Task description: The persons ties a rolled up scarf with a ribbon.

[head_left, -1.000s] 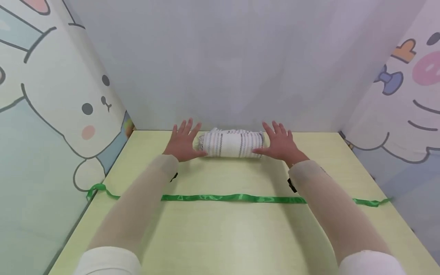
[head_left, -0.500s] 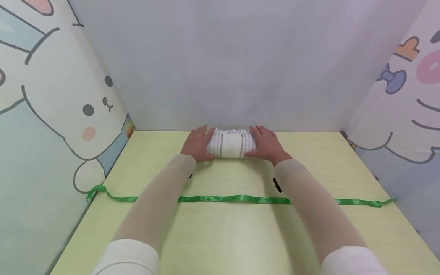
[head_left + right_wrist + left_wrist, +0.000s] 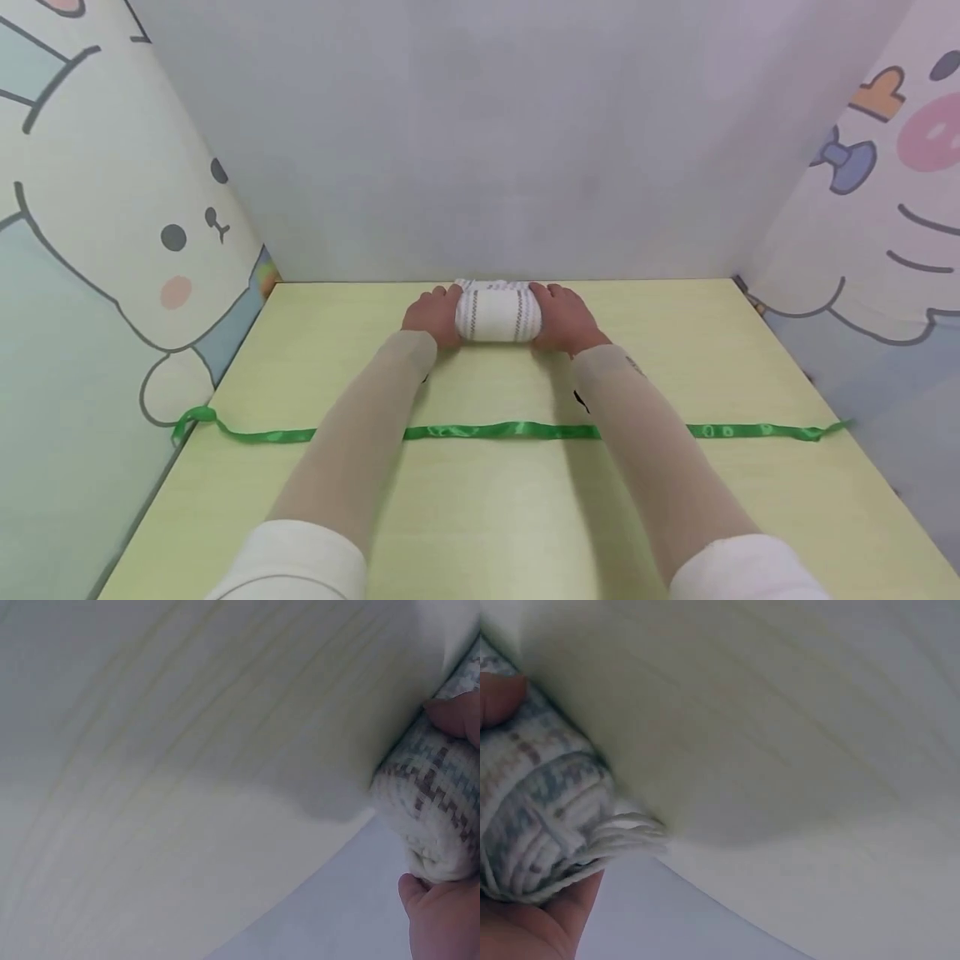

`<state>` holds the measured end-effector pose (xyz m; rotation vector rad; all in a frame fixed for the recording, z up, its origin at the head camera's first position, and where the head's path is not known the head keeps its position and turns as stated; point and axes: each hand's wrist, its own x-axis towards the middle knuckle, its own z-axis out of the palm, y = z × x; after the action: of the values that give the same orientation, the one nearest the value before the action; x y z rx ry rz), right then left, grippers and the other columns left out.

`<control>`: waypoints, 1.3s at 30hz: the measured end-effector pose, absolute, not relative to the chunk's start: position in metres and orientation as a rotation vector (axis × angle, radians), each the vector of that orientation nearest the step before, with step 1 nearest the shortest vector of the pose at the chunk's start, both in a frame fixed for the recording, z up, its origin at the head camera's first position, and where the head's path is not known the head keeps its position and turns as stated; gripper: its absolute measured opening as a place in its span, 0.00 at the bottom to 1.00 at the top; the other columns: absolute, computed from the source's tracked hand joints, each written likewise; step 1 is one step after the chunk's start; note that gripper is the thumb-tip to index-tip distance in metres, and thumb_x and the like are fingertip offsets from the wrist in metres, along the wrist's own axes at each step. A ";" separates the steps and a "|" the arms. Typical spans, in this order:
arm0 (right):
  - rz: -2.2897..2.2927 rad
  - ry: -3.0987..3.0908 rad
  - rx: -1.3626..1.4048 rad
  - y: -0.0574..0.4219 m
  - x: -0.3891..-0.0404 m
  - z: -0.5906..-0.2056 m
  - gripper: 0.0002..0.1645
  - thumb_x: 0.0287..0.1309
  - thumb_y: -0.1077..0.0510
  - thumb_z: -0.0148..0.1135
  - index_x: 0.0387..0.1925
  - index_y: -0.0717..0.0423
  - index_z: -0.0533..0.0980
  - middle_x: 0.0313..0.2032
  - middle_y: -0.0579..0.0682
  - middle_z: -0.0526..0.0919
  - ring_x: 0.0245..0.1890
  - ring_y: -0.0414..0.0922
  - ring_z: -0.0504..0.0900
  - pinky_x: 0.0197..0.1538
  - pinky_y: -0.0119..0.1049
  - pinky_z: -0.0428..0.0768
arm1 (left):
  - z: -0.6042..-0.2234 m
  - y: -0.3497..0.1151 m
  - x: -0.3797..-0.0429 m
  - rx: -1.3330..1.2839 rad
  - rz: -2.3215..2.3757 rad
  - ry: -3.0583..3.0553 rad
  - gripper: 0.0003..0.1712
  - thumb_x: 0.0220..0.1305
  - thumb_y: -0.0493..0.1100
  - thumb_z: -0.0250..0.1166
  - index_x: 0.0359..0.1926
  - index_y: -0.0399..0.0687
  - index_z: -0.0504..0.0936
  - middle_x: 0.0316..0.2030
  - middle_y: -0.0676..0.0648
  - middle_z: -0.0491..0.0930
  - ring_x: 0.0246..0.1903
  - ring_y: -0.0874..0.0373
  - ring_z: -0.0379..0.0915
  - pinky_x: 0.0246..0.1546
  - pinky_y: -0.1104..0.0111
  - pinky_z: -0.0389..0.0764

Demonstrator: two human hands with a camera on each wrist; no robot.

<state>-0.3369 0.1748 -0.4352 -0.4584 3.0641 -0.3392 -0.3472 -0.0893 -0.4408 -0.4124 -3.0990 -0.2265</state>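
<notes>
A rolled-up striped cloth (image 3: pixel 498 315), off-white with patterned bands, lies against the back of the table (image 3: pixel 495 500). My left hand (image 3: pixel 433 318) grips its left end, and my right hand (image 3: pixel 564 321) grips the right end. In the left wrist view, the thumb lies over the rolled cloth (image 3: pixel 547 780) and the fingers (image 3: pixel 574 911) are beneath it; loose fringe strands stick out of the rolled end. The right wrist view likewise has the thumb on top of the rolled cloth (image 3: pixel 427 795) with fingers (image 3: pixel 439 911) under it. Most fingers are hidden behind the roll.
A green ribbon (image 3: pixel 517 430) stretches across the table from side to side, passing below both forearms. A plain pale wall (image 3: pixel 480 142) rises right behind the roll. Cartoon-printed panels (image 3: pixel 112 208) border the table on the left and right.
Both hands have moved inward from spread fingers beside the roll to a grip on its two ends. The roll remains at the back of the table.
</notes>
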 end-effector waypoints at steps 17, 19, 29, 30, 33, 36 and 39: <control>-0.440 3.029 -0.443 0.173 -0.336 -0.444 0.58 0.45 0.53 0.80 0.75 0.52 0.59 0.65 0.62 0.67 0.64 0.60 0.66 0.67 0.59 0.67 | -0.459 -0.092 -0.344 -0.351 -0.256 -3.079 0.49 0.52 0.49 0.75 0.73 0.50 0.62 0.54 0.42 0.71 0.49 0.43 0.71 0.47 0.50 0.79; -0.443 3.024 -0.462 0.174 -0.336 -0.445 0.57 0.46 0.52 0.78 0.75 0.53 0.58 0.65 0.62 0.67 0.64 0.61 0.66 0.67 0.59 0.67 | -0.459 -0.092 -0.343 -0.364 -0.259 -3.081 0.49 0.53 0.49 0.74 0.74 0.50 0.62 0.54 0.42 0.71 0.49 0.42 0.72 0.47 0.49 0.79; -0.320 3.095 -0.542 0.181 -0.332 -0.428 0.51 0.50 0.48 0.75 0.72 0.55 0.62 0.60 0.62 0.72 0.60 0.60 0.71 0.65 0.58 0.70 | -0.442 -0.094 -0.339 -0.443 -0.359 -3.031 0.40 0.57 0.41 0.70 0.70 0.54 0.65 0.51 0.43 0.72 0.48 0.45 0.72 0.50 0.51 0.79; -0.309 3.096 -0.549 0.181 -0.331 -0.426 0.51 0.50 0.48 0.75 0.72 0.55 0.62 0.60 0.62 0.73 0.60 0.60 0.71 0.65 0.58 0.70 | -0.440 -0.095 -0.339 -0.446 -0.361 -3.034 0.40 0.57 0.41 0.70 0.70 0.54 0.65 0.51 0.43 0.72 0.48 0.46 0.72 0.50 0.51 0.79; -0.286 3.111 -0.565 0.180 -0.325 -0.419 0.52 0.50 0.49 0.76 0.72 0.56 0.61 0.60 0.63 0.73 0.59 0.61 0.71 0.65 0.58 0.70 | -0.435 -0.097 -0.337 -0.460 -0.351 -3.023 0.41 0.57 0.41 0.71 0.70 0.54 0.65 0.50 0.43 0.72 0.47 0.47 0.72 0.48 0.51 0.79; -0.277 3.139 -0.583 0.178 -0.322 -0.415 0.53 0.49 0.49 0.76 0.72 0.57 0.61 0.59 0.63 0.73 0.57 0.61 0.71 0.62 0.58 0.72 | -0.429 -0.100 -0.334 -0.482 -0.363 -2.986 0.41 0.57 0.41 0.73 0.70 0.52 0.65 0.49 0.43 0.72 0.46 0.47 0.72 0.47 0.52 0.79; -0.291 3.158 -0.589 0.178 -0.319 -0.411 0.53 0.49 0.50 0.77 0.72 0.57 0.61 0.59 0.63 0.72 0.56 0.61 0.71 0.61 0.59 0.72 | -0.423 -0.102 -0.331 -0.503 -0.379 -2.963 0.42 0.57 0.42 0.74 0.70 0.50 0.65 0.49 0.43 0.72 0.45 0.48 0.72 0.46 0.52 0.80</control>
<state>-0.3188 0.1783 -0.4107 -0.5890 3.1579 -0.2907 -0.3313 -0.1015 -0.4226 -0.5033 -2.9634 -0.3793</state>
